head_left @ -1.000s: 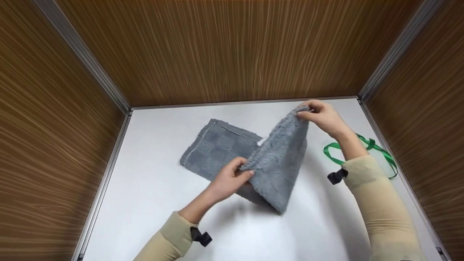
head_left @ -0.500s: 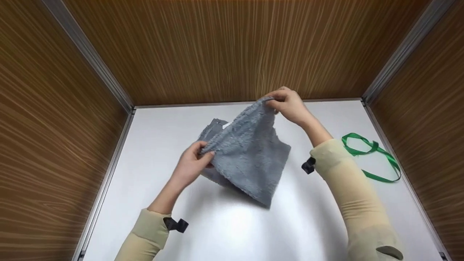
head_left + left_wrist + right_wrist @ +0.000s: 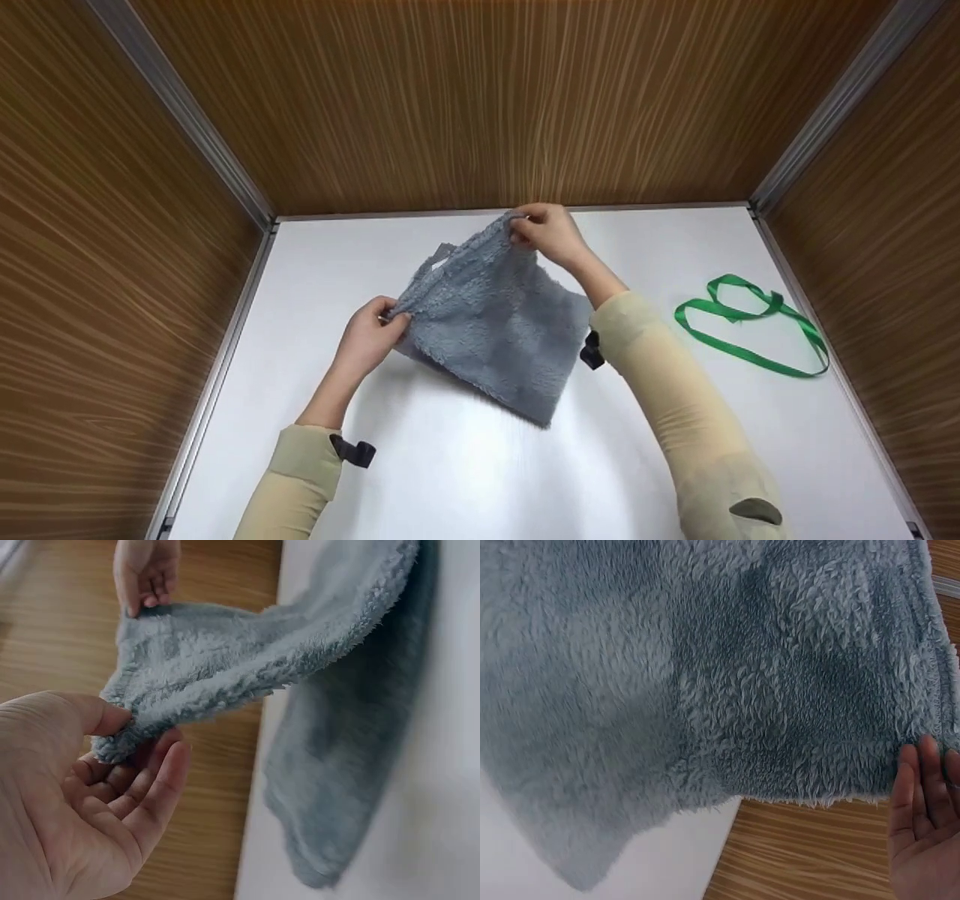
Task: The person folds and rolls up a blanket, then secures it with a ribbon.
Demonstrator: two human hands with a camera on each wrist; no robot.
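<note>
White tabletop [image 3: 465, 480] under a fluffy grey cloth [image 3: 495, 330], folded over, 2 corners pinched by left hand [image 3: 367, 341] and right hand [image 3: 551, 232]

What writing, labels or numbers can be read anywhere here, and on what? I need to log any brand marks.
None: no readable text in any view.
The grey towel, pinched by the left hand and right hand, shows no printed label.
The green ribbon and white table are plain too.
</note>
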